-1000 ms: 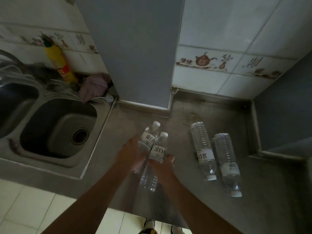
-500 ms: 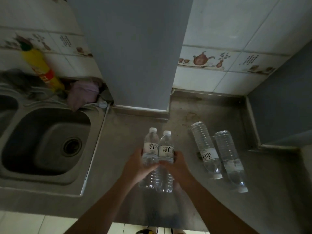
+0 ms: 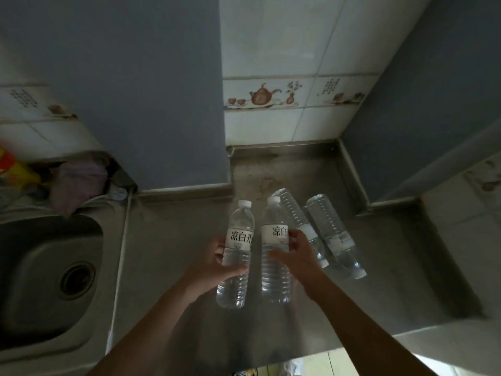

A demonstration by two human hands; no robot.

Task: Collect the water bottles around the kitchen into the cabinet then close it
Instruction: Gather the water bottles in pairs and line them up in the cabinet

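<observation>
Two water bottles (image 3: 238,240), one gripped by each hand's fingers (image 3: 294,236), hang above open counter (image 3: 168,240).

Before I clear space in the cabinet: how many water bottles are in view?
4. One in the left hand, one in the right hand, two lying side by side on the counter to the right. Others elsewhere may be out of view.
</observation>
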